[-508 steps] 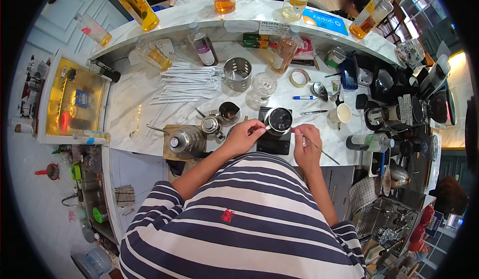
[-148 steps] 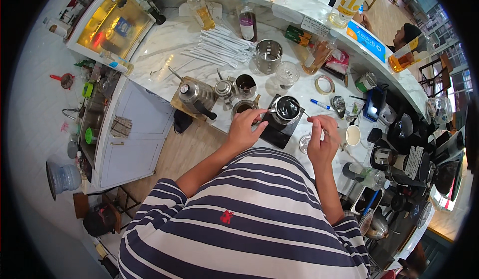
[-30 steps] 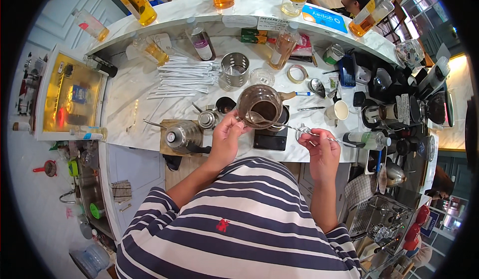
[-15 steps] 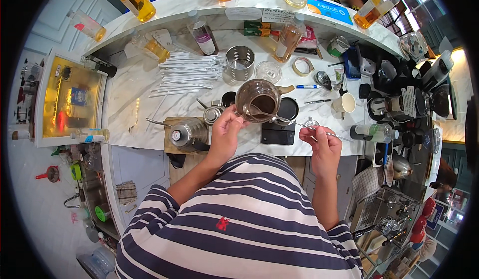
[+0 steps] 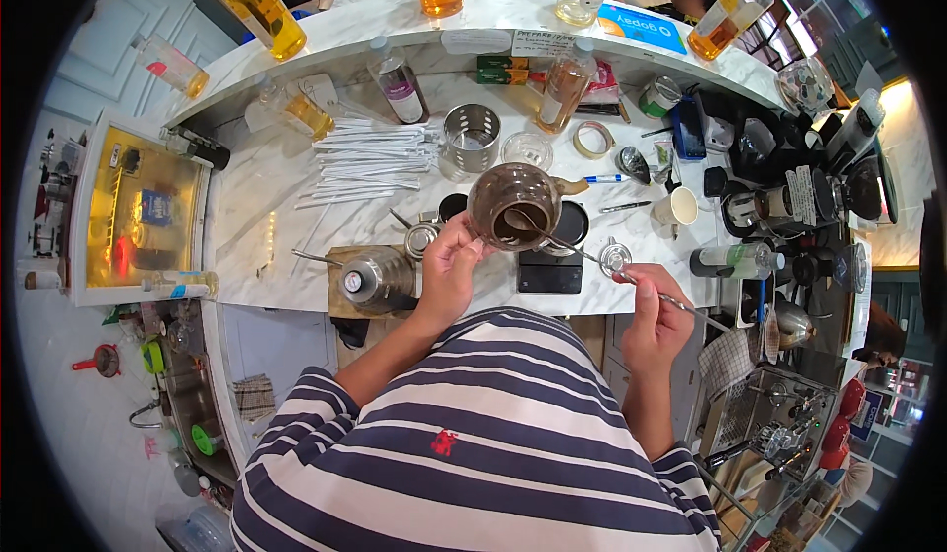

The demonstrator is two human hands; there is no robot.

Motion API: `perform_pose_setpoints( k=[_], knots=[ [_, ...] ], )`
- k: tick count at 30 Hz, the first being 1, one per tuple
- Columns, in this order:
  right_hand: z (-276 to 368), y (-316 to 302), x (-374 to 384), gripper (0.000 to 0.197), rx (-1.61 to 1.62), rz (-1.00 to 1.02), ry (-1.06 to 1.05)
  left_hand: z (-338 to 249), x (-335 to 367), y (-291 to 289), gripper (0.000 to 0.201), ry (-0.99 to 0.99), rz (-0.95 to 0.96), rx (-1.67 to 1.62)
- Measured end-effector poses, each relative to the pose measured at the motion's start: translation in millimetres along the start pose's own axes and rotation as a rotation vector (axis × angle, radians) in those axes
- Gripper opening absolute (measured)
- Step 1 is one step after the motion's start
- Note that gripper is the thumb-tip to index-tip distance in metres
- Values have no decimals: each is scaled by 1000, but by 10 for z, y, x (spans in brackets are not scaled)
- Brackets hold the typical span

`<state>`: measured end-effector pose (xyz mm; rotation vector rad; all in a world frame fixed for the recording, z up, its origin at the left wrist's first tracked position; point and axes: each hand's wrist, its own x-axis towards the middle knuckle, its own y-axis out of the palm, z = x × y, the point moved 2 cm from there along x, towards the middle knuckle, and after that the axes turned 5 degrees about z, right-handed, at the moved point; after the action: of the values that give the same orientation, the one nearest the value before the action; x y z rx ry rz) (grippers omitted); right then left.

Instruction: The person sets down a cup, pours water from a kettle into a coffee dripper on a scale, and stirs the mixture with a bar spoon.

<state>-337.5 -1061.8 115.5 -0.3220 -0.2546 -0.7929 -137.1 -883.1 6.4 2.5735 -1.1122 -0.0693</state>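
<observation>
My left hand [image 5: 452,274] grips a brown-tinted glass coffee pot [image 5: 508,189] at its lower left side. The pot is held above the counter with its round opening tipped toward me. In my right hand [image 5: 655,317], pinched between thumb and fingers, is a long thin metal stirring spoon [image 5: 592,258]. Its far end reaches into the pot's opening, while the other end sticks out past my hand to the right. Beneath the pot, a black scale [image 5: 549,274] carries a dark round vessel [image 5: 571,224]. What lies at the pot's bottom is hard to make out.
A steel gooseneck kettle [image 5: 380,278] stands left on a wooden board. Behind are many wrapped straws [image 5: 370,162], a perforated steel cup [image 5: 472,136], a tape roll [image 5: 593,139] and bottles. To the right stand a paper cup [image 5: 678,207] and a lying bottle [image 5: 735,262].
The pot has tipped further toward me, and its opening shows narrower. My right hand has moved down and slightly right, so the spoon slopes more steeply.
</observation>
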Motion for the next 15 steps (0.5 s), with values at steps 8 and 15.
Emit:
perform_pose_setpoints(
  k=[8,15],
  knots=[
    [237,56,73,19,-145,95,-166,-130,-3,18,15,139,-6,4],
    [327,120,62,8,-234,147,-241,-153,11,39,19,199,-3,90]
  ],
)
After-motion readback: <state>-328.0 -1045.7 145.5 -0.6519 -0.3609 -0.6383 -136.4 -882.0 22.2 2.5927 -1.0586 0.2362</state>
